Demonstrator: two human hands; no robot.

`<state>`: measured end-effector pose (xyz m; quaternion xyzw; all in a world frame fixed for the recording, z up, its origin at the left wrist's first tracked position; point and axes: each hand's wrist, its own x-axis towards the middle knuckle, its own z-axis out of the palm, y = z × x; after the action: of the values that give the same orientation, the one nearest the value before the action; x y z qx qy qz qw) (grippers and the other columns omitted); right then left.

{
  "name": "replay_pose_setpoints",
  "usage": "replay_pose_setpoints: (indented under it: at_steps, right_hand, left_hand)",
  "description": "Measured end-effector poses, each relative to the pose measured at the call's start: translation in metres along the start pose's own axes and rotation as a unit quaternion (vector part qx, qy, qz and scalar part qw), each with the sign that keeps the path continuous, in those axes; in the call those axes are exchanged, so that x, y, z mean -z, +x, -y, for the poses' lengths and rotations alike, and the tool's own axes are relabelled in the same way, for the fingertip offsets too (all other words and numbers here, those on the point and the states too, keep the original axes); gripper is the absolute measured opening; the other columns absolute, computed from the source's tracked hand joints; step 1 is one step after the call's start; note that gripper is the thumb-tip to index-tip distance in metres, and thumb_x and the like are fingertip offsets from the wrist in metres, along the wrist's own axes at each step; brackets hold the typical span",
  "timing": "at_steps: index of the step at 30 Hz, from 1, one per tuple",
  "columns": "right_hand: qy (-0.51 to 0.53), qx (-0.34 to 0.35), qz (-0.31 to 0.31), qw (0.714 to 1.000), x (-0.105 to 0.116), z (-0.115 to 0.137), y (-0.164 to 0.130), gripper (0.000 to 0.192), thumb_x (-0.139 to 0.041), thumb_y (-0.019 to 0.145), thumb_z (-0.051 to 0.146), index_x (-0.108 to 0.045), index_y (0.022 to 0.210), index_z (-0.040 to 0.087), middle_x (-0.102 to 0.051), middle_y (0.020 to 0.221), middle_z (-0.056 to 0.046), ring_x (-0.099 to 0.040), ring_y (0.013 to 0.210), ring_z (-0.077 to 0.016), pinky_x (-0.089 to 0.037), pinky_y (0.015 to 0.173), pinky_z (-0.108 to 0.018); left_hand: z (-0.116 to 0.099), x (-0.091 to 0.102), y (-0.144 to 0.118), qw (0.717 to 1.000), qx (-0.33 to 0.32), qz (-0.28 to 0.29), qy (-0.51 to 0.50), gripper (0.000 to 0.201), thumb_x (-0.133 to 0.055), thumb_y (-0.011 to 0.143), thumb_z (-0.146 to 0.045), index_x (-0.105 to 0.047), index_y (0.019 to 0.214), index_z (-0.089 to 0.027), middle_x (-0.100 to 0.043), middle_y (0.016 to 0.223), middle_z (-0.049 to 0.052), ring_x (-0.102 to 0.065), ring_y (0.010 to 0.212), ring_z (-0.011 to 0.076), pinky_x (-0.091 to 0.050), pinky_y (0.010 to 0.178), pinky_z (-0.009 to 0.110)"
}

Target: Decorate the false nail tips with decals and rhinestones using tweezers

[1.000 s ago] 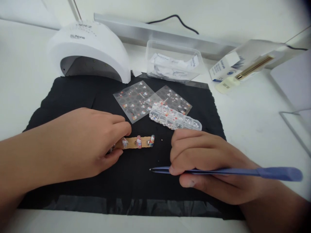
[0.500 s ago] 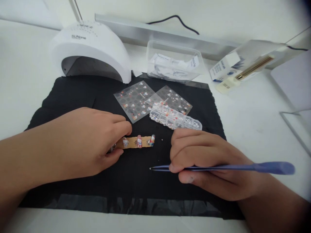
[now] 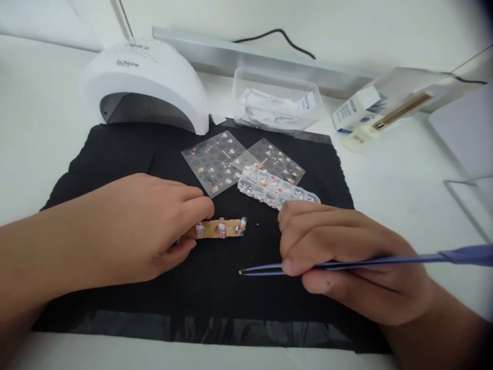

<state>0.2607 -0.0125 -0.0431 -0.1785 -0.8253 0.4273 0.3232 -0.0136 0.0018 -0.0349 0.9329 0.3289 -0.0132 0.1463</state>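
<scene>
My left hand (image 3: 154, 228) is closed on one end of a flat wooden stick (image 3: 210, 229), its fingers on the far edge and the thumb on the near one. Decorated false nails stand along the stick: a clear one (image 3: 199, 228), a pink one (image 3: 222, 227) and a blue-tinted one (image 3: 242, 226) at the right end. More of the stick is hidden under the hand. In my right hand (image 3: 339, 252) are blue tweezers (image 3: 265, 269), pinched between thumb and fingers and pointing left. A tiny shiny speck shows at their tips, below the stick.
A black mat (image 3: 215, 298) lies under both hands. Beyond them are two sticker sheets (image 3: 215, 162) and a clear compartment case (image 3: 275, 187) of small gems. Behind stand a white nail lamp (image 3: 154, 77), a clear plastic box (image 3: 277, 103), a small carton (image 3: 354, 110) and a bottle with a gold cap (image 3: 362, 139).
My right hand has shifted a little to the right, farther back along the tweezers, whose tips stay almost in place. My left hand keeps hold of the stick. The whole view has dropped slightly.
</scene>
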Motion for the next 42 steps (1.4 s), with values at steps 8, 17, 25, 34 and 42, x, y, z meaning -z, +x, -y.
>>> replay_pose_setpoints:
  at_steps: [8,17,25,34,42]
  right_hand:
    - [0.068,0.025,-0.151,0.986,-0.004,-0.006,-0.008,0.011,-0.067,0.092,0.022,-0.074,0.093,0.013,-0.068,0.071,-0.005,-0.060,0.067,-0.0164,-0.046,0.066,-0.039]
    - [0.025,-0.001,-0.150,0.988,-0.009,-0.010,-0.005,0.011,-0.064,0.092,0.021,-0.073,0.089,0.015,-0.069,0.072,-0.003,-0.058,0.067,-0.0148,-0.047,0.066,-0.036]
    - [0.023,-0.026,-0.168,0.985,-0.012,-0.014,-0.003,0.010,-0.064,0.093,0.024,-0.073,0.089,0.019,-0.067,0.069,-0.003,-0.057,0.063,-0.0157,-0.047,0.060,-0.034]
    - [0.015,-0.031,-0.162,0.986,-0.011,-0.014,-0.004,0.010,-0.064,0.092,0.023,-0.072,0.088,0.018,-0.067,0.070,-0.002,-0.057,0.065,-0.0152,-0.047,0.062,-0.034]
    - [0.011,-0.029,-0.164,0.986,-0.012,-0.013,-0.003,0.010,-0.064,0.093,0.023,-0.072,0.088,0.019,-0.067,0.070,-0.002,-0.056,0.065,-0.0150,-0.047,0.062,-0.034]
  left_hand:
    - [-0.011,0.000,0.000,0.999,-0.037,0.008,-0.007,0.006,-0.058,0.085,-0.017,-0.056,0.086,-0.023,-0.059,0.076,-0.002,-0.057,0.065,0.0185,-0.035,0.059,0.033]
    - [-0.016,0.003,-0.001,0.998,-0.042,-0.004,-0.050,0.014,-0.062,0.082,-0.019,-0.058,0.095,-0.023,-0.061,0.085,-0.002,-0.056,0.074,0.0183,-0.038,0.065,0.034]
    - [-0.018,0.007,0.000,0.991,-0.062,-0.019,-0.121,0.020,-0.062,0.077,-0.013,-0.057,0.095,-0.021,-0.060,0.091,0.000,-0.054,0.078,0.0170,-0.040,0.070,0.034]
    - [-0.018,0.007,-0.001,0.986,-0.070,-0.017,-0.150,0.036,-0.061,0.078,-0.011,-0.059,0.111,-0.026,-0.059,0.099,-0.001,-0.055,0.083,0.0162,-0.043,0.077,0.033]
    - [-0.018,0.006,-0.002,0.986,-0.079,-0.017,-0.149,0.042,-0.061,0.079,-0.010,-0.059,0.116,-0.028,-0.059,0.101,0.000,-0.056,0.084,0.0162,-0.044,0.079,0.033]
